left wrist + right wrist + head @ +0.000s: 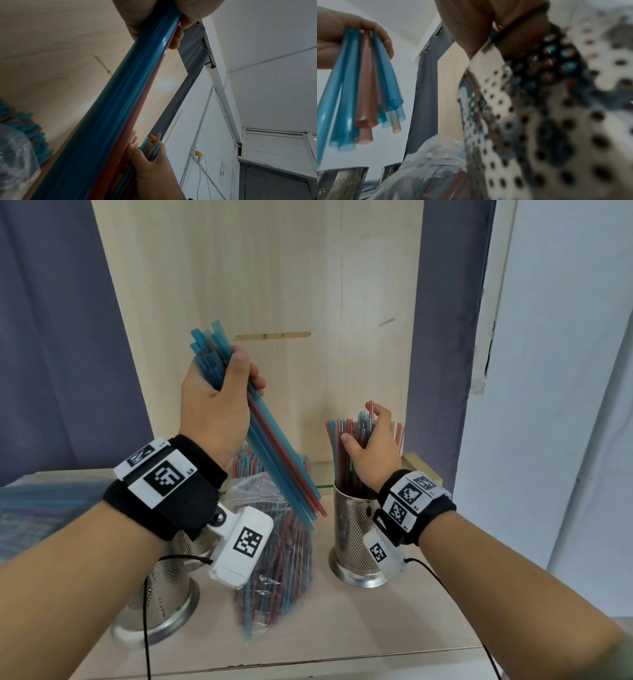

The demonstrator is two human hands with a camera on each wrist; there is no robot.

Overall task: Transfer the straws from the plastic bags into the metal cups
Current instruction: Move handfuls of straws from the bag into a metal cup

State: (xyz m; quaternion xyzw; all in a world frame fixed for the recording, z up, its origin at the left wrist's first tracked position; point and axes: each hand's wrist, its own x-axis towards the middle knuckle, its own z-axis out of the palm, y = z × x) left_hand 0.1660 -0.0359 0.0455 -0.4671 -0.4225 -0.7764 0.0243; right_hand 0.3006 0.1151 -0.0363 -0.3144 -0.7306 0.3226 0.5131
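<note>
My left hand (222, 398) grips a bundle of blue and red straws (274, 453) held aslant above the table, lower ends pointing down right toward the bag. The same bundle (109, 121) fills the left wrist view, and its ends (361, 108) show in the right wrist view. A clear plastic bag (277, 556) with more straws lies between the cups. My right hand (370, 446) is wrapped around the straws (346, 450) standing in the perforated metal cup (356, 539) at the right; the cup's wall (539, 121) is blurred close up.
Two more perforated metal cups (161, 604) stand at the left, partly behind my left forearm. Another bag of straws (37, 508) lies at the far left. A wooden panel (274, 285) backs the table; the table's front edge (308, 659) is near.
</note>
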